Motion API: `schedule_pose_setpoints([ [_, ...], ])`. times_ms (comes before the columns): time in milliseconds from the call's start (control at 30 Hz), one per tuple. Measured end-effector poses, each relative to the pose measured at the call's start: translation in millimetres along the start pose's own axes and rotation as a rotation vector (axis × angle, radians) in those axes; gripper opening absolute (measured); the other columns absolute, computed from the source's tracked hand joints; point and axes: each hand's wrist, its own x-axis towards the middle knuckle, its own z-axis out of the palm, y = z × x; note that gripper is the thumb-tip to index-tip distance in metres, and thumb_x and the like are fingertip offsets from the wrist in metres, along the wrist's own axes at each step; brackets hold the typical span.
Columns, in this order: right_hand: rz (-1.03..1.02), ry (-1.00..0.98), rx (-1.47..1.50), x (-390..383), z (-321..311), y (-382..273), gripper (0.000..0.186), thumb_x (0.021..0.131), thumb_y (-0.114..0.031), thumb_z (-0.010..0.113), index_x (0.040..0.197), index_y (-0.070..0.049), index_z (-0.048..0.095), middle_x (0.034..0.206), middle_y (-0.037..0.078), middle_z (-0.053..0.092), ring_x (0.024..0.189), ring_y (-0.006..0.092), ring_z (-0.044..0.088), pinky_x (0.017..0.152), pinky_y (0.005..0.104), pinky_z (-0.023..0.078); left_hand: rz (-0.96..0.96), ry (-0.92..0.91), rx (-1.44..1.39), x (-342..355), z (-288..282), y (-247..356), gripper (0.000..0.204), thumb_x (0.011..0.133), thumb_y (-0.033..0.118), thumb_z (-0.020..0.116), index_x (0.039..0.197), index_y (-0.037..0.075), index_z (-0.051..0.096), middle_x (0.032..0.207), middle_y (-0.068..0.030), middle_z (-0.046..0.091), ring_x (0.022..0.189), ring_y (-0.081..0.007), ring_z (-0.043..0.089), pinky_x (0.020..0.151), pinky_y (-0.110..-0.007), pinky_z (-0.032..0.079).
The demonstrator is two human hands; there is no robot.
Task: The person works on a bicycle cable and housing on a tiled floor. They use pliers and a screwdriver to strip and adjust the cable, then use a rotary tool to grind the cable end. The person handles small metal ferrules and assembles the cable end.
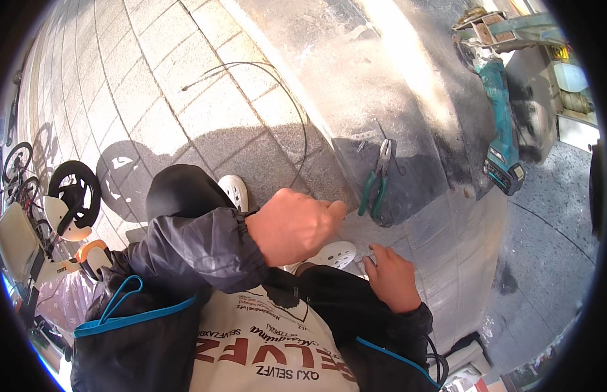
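Note:
My left hand (pixel 293 227) is closed, knuckles up, in front of my knees. A thin black cable (pixel 304 127) curves across the paving and runs in behind this hand, which appears to grip it; the fingers' undersides are hidden. To its right, my right hand (pixel 393 279) is loosely curled, thumb and forefinger apart, with nothing visible between them. Beyond the hands, a pair of pliers (pixel 383 171) with green handles lies on the grey ground, jaws pointing away. Small wire bits (pixel 362 146) lie beside the jaws.
A teal cordless power tool (pixel 501 111) lies at the right, below a metal frame (pixel 506 29). My white clogs (pixel 338 255) show beneath the hands. A black-wheeled vehicle (pixel 75 196) stands at the left. A low edge separates light paving (pixel 146 78) from grey ground.

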Motion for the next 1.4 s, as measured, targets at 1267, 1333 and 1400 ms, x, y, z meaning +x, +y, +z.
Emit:
schedule_pose_setpoints([
  [1267, 0.297, 0.233, 0.199, -102.7, -225.4, -182.9, 0.03, 0.105, -0.029, 0.064, 0.112, -0.001, 0.072, 0.095, 0.018, 0.076, 0.086, 0.0329, 0.074, 0.077, 0.0444, 0.056, -1.15, 0.655, -1.29, -294.8, -89.3, 7.8, 0.048, 0.11, 0.018, 0.053, 0.155, 0.003, 0.047, 0.086, -0.0122, 0.076, 0.076, -0.0279, 0.077, 0.069, -0.036, 0.062],
  [1333, 0.217, 0.177, 0.244, -43.3, -276.2, -226.8, 0.028, 0.105, -0.029, 0.064, 0.1, -0.003, 0.072, 0.085, 0.019, 0.073, 0.082, 0.0388, 0.071, 0.075, 0.0489, 0.055, -1.239, 0.783, -1.397, -313.9, -129.2, 13.7, 0.046, 0.113, 0.014, 0.041, 0.158, 0.005, 0.043, 0.084, -0.0148, 0.077, 0.073, -0.0272, 0.076, 0.069, -0.037, 0.061],
  [1400, 0.113, 0.211, 0.42, -9.6, -333.2, -301.2, 0.036, 0.106, -0.032, 0.064, 0.084, -0.003, 0.069, 0.074, 0.021, 0.068, 0.075, 0.0454, 0.068, 0.069, 0.0531, 0.052, -1.061, 0.894, -1.118, -294.7, -180.1, 24.1, 0.053, 0.11, 0.016, 0.052, 0.161, 0.009, 0.04, 0.115, -0.022, 0.075, 0.095, -0.0307, 0.077, 0.087, -0.041, 0.061],
])
